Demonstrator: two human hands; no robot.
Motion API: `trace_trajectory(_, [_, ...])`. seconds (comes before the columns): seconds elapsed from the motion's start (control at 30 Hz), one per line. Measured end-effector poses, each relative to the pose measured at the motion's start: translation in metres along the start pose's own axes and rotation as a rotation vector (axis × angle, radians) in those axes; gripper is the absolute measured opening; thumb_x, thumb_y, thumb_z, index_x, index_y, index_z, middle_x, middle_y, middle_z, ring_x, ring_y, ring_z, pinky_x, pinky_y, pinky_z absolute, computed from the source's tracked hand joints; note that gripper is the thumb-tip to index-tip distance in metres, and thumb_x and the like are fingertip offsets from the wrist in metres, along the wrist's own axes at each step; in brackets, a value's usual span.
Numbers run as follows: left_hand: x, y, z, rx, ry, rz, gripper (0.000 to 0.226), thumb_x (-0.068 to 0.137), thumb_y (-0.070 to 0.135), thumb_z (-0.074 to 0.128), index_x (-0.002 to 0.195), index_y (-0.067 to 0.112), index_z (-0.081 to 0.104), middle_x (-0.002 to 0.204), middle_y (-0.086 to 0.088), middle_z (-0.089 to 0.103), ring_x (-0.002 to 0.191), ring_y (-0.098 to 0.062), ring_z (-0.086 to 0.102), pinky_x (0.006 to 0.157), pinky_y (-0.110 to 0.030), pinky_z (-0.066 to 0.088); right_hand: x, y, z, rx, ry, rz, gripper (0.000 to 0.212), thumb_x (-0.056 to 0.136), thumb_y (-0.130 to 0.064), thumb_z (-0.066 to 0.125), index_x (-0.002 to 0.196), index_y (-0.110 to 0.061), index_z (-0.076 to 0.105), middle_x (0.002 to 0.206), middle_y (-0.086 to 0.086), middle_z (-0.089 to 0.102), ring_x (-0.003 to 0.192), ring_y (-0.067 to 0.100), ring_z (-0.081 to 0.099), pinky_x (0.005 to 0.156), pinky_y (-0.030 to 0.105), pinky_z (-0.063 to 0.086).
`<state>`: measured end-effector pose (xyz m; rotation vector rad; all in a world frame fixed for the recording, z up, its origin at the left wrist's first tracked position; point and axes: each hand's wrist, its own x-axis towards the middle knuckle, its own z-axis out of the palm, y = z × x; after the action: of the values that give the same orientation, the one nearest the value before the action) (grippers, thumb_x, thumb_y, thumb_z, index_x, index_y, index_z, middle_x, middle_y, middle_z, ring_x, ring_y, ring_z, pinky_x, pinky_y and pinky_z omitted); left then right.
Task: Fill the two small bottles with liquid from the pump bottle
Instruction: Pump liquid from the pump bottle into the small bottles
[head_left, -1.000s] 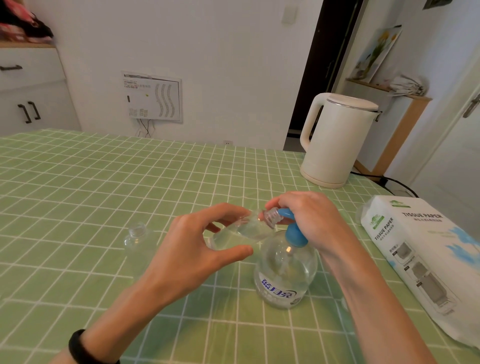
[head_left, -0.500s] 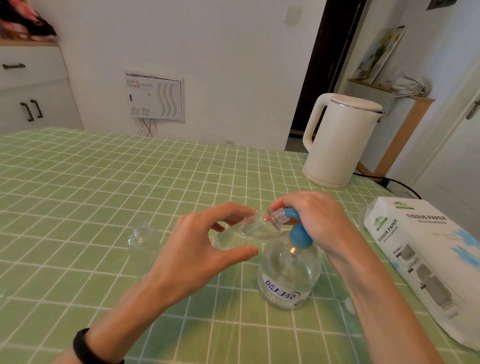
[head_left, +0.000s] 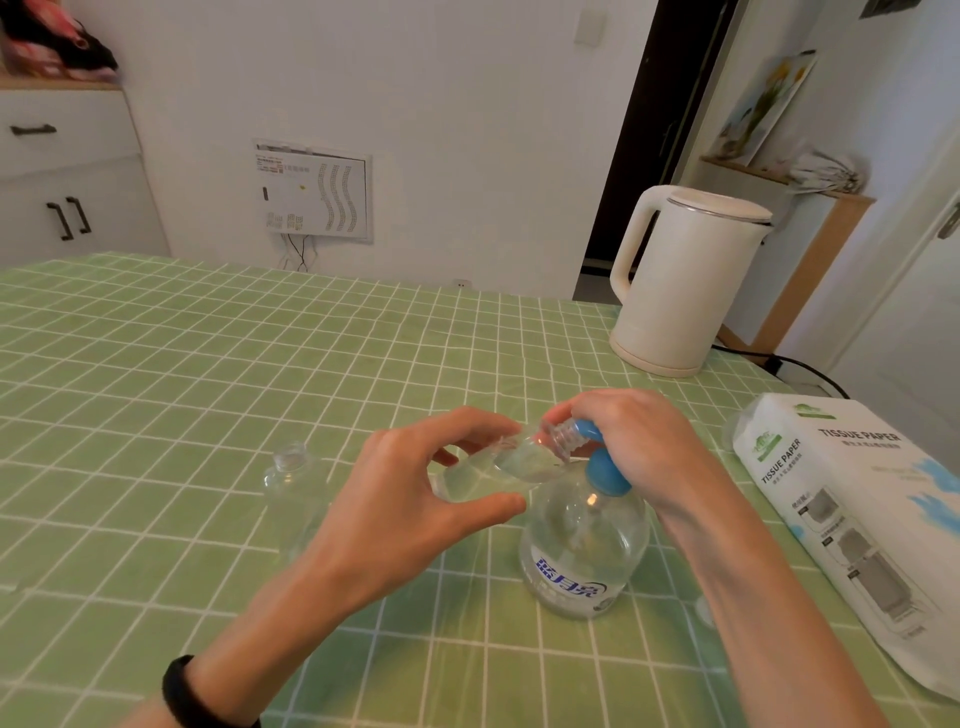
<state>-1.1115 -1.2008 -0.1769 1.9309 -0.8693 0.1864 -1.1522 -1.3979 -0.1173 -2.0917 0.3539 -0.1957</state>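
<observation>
My left hand (head_left: 410, 493) grips one small bottle (head_left: 514, 460) between thumb and fingers (head_left: 467, 422). It is tilted, with its neck at the blue spout (head_left: 587, 430) of the pump bottle (head_left: 582, 545), which stands on the desk (head_left: 208, 364). My right hand (head_left: 639, 447) is curled over its top. The other small bottle (head_left: 293, 488) stands nearby at the left and looks empty. I see one risk: if the neck slips off the spout during a press, liquid runs onto the desk. A hard press could also tip the pump bottle.

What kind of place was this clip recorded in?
Probably a home kitchen or dining area: a white electric kettle stands on a green checked tablecloth, a tissue paper pack lies nearby, and white cabinets stand against the wall.
</observation>
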Motion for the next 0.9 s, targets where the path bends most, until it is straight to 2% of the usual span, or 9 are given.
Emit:
trace_trajectory(0.07, [0.0,-0.0001,0.0001,-0.001,0.006,-0.004,0.048,0.075,0.037,0.089,0.121,0.036,0.072,0.11,0.026,0.075,0.105,0.001,0.07,0.088,-0.026,0.055,0.0007,-0.0012,-0.0013,-0.013,0.012,-0.013,0.04,0.099,-0.008,0.053,0.071,-0.016,0.081,0.086,-0.007,0.076,0.072,0.003,0.068,0.056,0.01,0.047])
trace_trajectory(0.17, [-0.0001,0.0002,0.0018,-0.002,0.016,-0.006,0.049,0.075,0.036,0.089,0.122,0.036,0.071,0.111,0.026,0.074,0.106,0.0,0.07,0.089,-0.028,0.055,0.0016,-0.001,-0.0042,0.052,0.025,0.047,0.035,0.096,-0.017,0.057,0.071,-0.021,0.082,0.073,-0.011,0.076,0.081,0.008,0.071,0.066,0.024,0.048])
trace_trajectory(0.27, [-0.0001,-0.0001,0.0038,-0.005,0.04,0.0,0.05,0.075,0.034,0.09,0.122,0.035,0.072,0.111,0.026,0.074,0.106,-0.002,0.069,0.088,-0.024,0.053,0.0025,-0.0007,-0.0034,0.058,0.009,0.069,0.034,0.094,-0.015,0.059,0.07,-0.021,0.083,0.071,-0.014,0.075,0.067,0.0,0.068,0.057,0.019,0.051])
trace_trajectory(0.4, [-0.0004,0.0002,0.0054,0.011,0.055,-0.002,0.05,0.074,0.033,0.09,0.121,0.034,0.073,0.11,0.025,0.075,0.105,-0.002,0.069,0.088,-0.023,0.052,0.0022,0.0011,-0.0001,0.092,-0.021,0.096,0.042,0.094,-0.007,0.055,0.064,-0.022,0.082,0.058,-0.019,0.072,0.05,-0.009,0.061,0.041,0.008,0.043])
trace_trajectory(0.47, [-0.0012,0.0018,0.0054,0.008,0.056,-0.003,0.049,0.074,0.032,0.09,0.121,0.033,0.073,0.109,0.025,0.075,0.105,-0.003,0.069,0.088,-0.024,0.052,0.0009,0.001,-0.0003,0.068,-0.041,0.081,0.042,0.095,-0.005,0.053,0.068,-0.02,0.08,0.053,-0.024,0.068,0.049,-0.013,0.059,0.04,0.005,0.04])
trace_trajectory(0.53, [-0.0016,0.0033,0.0051,0.009,0.06,0.0,0.049,0.074,0.033,0.089,0.121,0.034,0.073,0.109,0.026,0.075,0.105,-0.002,0.069,0.088,-0.023,0.052,-0.0002,-0.0006,-0.0011,0.024,-0.037,0.049,0.041,0.097,-0.007,0.052,0.07,-0.022,0.079,0.053,-0.031,0.064,0.055,-0.018,0.058,0.046,0.003,0.041])
trace_trajectory(0.67, [-0.0014,0.004,0.0041,0.005,0.069,-0.004,0.051,0.074,0.036,0.089,0.122,0.035,0.072,0.109,0.026,0.075,0.104,0.001,0.069,0.088,-0.02,0.052,0.0002,-0.0027,-0.0033,0.032,0.023,0.063,0.033,0.095,-0.018,0.056,0.075,-0.019,0.083,0.069,-0.021,0.073,0.073,0.005,0.066,0.063,0.024,0.047])
trace_trajectory(0.83, [-0.0007,0.0046,0.0051,-0.007,0.06,-0.005,0.051,0.074,0.034,0.089,0.122,0.033,0.072,0.11,0.025,0.075,0.105,0.0,0.069,0.089,-0.023,0.053,-0.0005,-0.003,-0.0028,0.062,-0.006,0.061,0.038,0.094,-0.015,0.057,0.067,-0.024,0.083,0.064,-0.022,0.073,0.059,-0.009,0.066,0.063,0.026,0.044])
trace_trajectory(0.9, [-0.0009,0.003,0.0055,-0.004,0.056,-0.01,0.051,0.075,0.033,0.09,0.122,0.033,0.072,0.11,0.024,0.075,0.104,0.001,0.069,0.088,-0.024,0.053,-0.001,-0.0026,-0.0005,0.096,-0.029,0.086,0.044,0.092,-0.011,0.055,0.062,-0.028,0.082,0.066,-0.017,0.076,0.056,-0.005,0.068,0.056,0.024,0.05])
